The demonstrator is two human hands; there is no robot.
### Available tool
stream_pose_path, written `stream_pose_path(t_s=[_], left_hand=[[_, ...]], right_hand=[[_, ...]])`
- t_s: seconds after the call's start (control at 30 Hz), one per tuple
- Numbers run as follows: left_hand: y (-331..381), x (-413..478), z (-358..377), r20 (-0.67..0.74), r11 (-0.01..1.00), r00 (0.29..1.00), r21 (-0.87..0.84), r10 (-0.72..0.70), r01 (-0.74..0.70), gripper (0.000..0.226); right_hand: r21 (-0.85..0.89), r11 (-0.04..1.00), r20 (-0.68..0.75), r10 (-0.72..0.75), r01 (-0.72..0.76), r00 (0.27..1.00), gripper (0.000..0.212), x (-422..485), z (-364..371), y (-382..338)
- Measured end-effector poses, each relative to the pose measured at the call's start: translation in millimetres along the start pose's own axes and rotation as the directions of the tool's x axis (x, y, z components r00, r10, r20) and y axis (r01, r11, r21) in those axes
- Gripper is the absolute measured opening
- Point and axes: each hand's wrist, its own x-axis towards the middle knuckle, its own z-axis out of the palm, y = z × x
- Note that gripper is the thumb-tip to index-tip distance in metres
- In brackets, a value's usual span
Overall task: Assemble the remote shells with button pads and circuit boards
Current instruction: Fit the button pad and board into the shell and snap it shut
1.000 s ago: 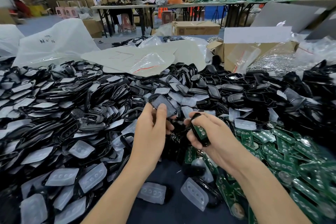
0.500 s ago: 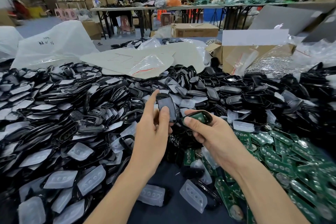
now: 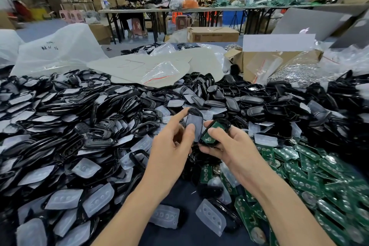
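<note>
On the left of the table [image 3: 187, 239], I log a deep heap of black shells [image 3: 60, 118]: glossy hard plastic, open rounded frames and tapered oval halves, lying every way. Mixed through it and spilling to the near edge are button pads [image 3: 65, 198], frosted, translucent and soft-looking, each a rounded trapezoid with a row of small domes. All of this stock is loose. None of it looks assembled, as far as I can tell.

Centre, left hand [image 3: 171, 146]: thumb and forefinger pinch a shell half [image 3: 194, 110], held upright, with a pale pad [image 3: 194, 126] apparently seated in its face. Just beside it, touching or nearly so, right hand [image 3: 233, 146]: fingers and thumb curl round a second shell half [image 3: 226, 122], with a green board [image 3: 214, 126] lying in its hollow. I judge this unit to be at the closing step. The pad is in, the board is in, and the two halves are not yet pressed together.

Right, circuit boards [image 3: 319, 177]: flat green cards with round silver contacts, heaped loose down to the near right corner. Far right, a cardboard box [image 3: 247, 60], matt brown. Going by the heaps, I judge nearly all the work is left.
</note>
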Motion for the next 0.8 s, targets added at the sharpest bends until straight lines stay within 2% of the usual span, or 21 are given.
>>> stream_pose_path(t_s=[0.17, 0.33, 0.53, 0.63, 0.8], left_hand=[[-6, 1, -1, 0.009, 0.998, 0.999, 0.038, 0.049, -0.05, 0.042], [-16, 1, 1, 0.012, 0.99, 0.996, 0.104, 0.091, -0.091, 0.033], [-18, 0, 2, -0.007, 0.982, 0.996, 0.166, 0.089, -0.087, 0.047], [-17, -1, 0, -0.002, 0.972, 0.996, 0.22, 0.09, -0.087, 0.05], [-13, -1, -2, 0.012, 0.944, 0.998, 0.325, 0.064, -0.065, 0.045]], right_hand=[[-0.068, 0.998, 0.025, -0.015, 0.017, 1.0, 0.032, -1, -1, 2], [-0.117, 0.993, 0.05, -0.003, 0.009, 0.999, 0.014, 1, -5, 7], [-0.216, 0.975, 0.058, -0.043, 0.054, 0.997, 0.015, -1, -6, 10], [-0.276, 0.959, 0.05, -0.059, 0.071, 0.997, 0.022, -1, -7, 10], [-0.329, 0.942, 0.076, -0.049, 0.071, 0.996, 0.012, 0, -9, 13]])
